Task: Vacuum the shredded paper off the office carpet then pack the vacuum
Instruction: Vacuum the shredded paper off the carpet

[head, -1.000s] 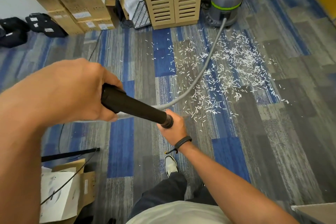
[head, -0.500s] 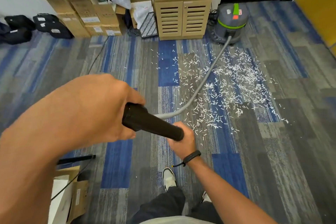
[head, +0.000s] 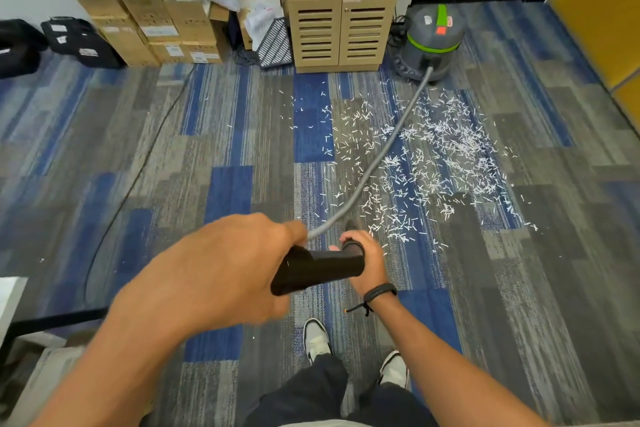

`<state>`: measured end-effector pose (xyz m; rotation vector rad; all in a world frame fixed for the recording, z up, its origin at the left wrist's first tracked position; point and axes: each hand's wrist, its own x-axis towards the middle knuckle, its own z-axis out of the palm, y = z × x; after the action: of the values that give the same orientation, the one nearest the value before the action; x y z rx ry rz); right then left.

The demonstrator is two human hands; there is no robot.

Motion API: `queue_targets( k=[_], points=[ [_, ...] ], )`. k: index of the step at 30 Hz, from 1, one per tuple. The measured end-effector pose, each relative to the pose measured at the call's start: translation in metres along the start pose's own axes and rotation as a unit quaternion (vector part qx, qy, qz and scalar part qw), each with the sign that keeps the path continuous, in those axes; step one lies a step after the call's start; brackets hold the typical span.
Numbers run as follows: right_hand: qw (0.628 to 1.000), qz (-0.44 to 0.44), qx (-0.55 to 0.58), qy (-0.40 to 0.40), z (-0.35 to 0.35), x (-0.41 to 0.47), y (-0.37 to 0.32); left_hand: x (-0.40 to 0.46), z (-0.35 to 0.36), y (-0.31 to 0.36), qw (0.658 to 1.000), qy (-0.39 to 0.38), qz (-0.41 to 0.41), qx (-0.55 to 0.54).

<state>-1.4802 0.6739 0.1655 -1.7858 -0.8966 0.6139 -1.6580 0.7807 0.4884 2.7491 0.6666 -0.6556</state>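
White shredded paper lies scattered over the blue and grey carpet, ahead and to the right. A grey drum vacuum with a green band stands at the back beside a wooden cabinet. Its grey hose runs across the paper toward me. My left hand grips the near end of the black wand. My right hand grips the wand's far end, where it meets the hose. The wand's nozzle is hidden behind my hands.
A slatted wooden cabinet stands at the back wall. Stacked cardboard boxes and black bags sit at the back left. A black cable trails across the left carpet. A yellow panel is at right. My shoes are below.
The view has tilted up and both hands with the wand have shifted right and lower in view. The visible wand looks shorter as my hands come closer together.
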Motion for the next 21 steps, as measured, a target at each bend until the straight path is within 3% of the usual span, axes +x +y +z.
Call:
queue_targets(
  k=[4,9,14,17,21],
  points=[
    [0.997,-0.007,-0.024,-0.075,-0.024,-0.006,-0.019,0.004,0.007,0.011,0.999,-0.04,-0.002,-0.017],
    [0.973,-0.132,-0.051,-0.181,-0.054,-0.002,-0.1,0.01,0.002,0.018,0.996,-0.019,-0.01,0.084],
    [0.925,-0.151,-0.172,-0.303,-0.04,-0.007,-0.161,0.006,0.024,0.037,0.981,-0.01,-0.064,0.183],
    [0.91,-0.168,-0.219,-0.308,-0.021,-0.029,-0.164,-0.005,0.049,0.038,0.972,-0.052,-0.092,0.208],
    [0.911,-0.191,-0.23,-0.284,-0.009,-0.075,-0.148,-0.037,0.082,0.045,0.973,-0.051,-0.082,0.21]
  ],
)
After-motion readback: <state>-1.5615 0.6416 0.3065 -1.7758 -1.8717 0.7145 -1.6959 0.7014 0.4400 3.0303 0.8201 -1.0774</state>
